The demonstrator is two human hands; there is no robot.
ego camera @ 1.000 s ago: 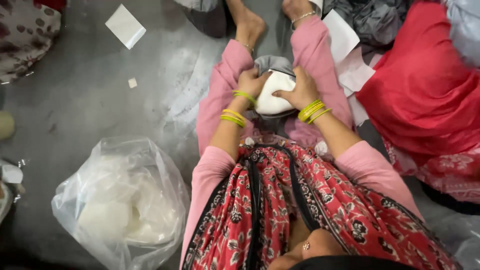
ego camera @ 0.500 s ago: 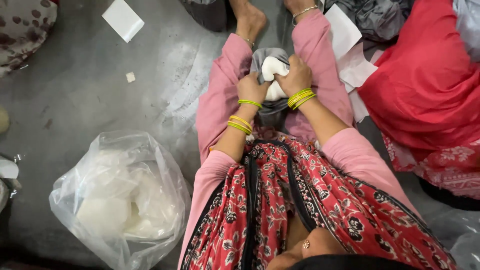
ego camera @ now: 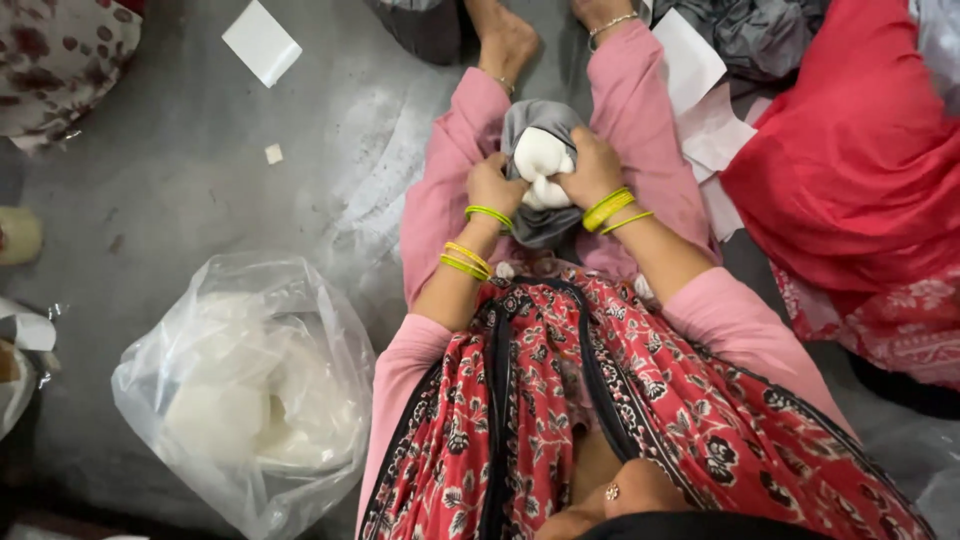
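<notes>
2 hands, left hand (ego camera: 493, 188) and right hand (ego camera: 592, 167), closed tight around soft, squishy white stuffing (ego camera: 540, 160) in grey cloth (ego camera: 540, 222), upper middle; looks light, best pinched at its edges.

Single head-worn view, looking steeply down, close over the lap, grey floor (ego camera: 200, 190) around

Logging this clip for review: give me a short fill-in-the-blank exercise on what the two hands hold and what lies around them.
1. The left hand and right hand press a white stuffing wad into a ____ fabric cover.
2. On the floor at the person's left lies a clear ____ bag of white pieces.
3. The bangles on the right wrist are ____.
4. The cloth heap at the person's right is ____.

Missing words: grey; plastic; yellow-green; red
</notes>
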